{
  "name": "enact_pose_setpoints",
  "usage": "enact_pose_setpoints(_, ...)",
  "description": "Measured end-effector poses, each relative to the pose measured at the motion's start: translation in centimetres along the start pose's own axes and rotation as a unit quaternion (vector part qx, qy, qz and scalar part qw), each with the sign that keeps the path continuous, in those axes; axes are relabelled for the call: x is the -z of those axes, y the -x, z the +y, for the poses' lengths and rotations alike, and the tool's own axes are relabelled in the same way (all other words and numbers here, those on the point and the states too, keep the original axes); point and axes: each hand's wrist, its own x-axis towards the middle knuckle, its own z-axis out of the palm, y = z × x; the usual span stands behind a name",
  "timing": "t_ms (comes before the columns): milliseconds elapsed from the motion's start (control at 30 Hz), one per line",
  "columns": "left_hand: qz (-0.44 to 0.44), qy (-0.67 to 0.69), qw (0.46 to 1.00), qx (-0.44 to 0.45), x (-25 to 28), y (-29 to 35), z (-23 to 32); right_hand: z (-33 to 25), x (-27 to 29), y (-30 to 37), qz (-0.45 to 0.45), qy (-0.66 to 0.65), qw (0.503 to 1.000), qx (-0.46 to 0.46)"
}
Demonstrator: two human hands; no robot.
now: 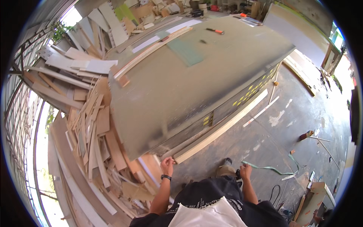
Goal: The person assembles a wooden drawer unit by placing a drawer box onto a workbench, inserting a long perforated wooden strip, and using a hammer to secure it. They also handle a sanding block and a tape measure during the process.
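A long pale wooden beam (221, 128) runs slantwise along the near side of the big table. My left hand (167, 166), with a black band at the wrist, is closed at the beam's near end, its fingertips against the wood. Farther right, my right hand (245, 171) is closed around the end of a flat green strap (270, 168). From there the strap trails rightward over the floor and curls back on itself. What lies inside the right fist is hidden.
The large grey-brown table (151, 102) bears a red-handled tool (215, 31), a green sheet (185, 51) and long strips. Scrap boards (90, 132) pile up on the left. A thin white strip (261, 111) and a bottle-like object (306, 135) are on the floor; an open cardboard box (315, 200) stands lower right.
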Motion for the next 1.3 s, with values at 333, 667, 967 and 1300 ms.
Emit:
enact_pose_setpoints(333, 0.149, -0.478, 0.858, -0.117, -27.9, -9.1, 13.3, 13.6, 15.8, -16.5, 0.022, 0.025, 0.994, -0.106)
enact_pose_setpoints(667, 0.246, -0.545, 0.802, -0.016, -40.2, -13.9, 14.4, 8.6, 17.4, -33.7, -0.071, -0.192, 0.971, -0.122)
enact_pose_setpoints(967, 0.139, -0.576, 0.803, -0.064, -77.0, -28.1, 18.8, 16.9, 27.0, -57.7, 0.057, -0.180, 0.966, -0.174)
enact_pose_setpoints(1300, -0.123, -0.576, 0.785, -0.194, -124.8, -32.0, 20.2, 30.2, 33.0, -61.4, 0.190, -0.349, 0.802, -0.447)
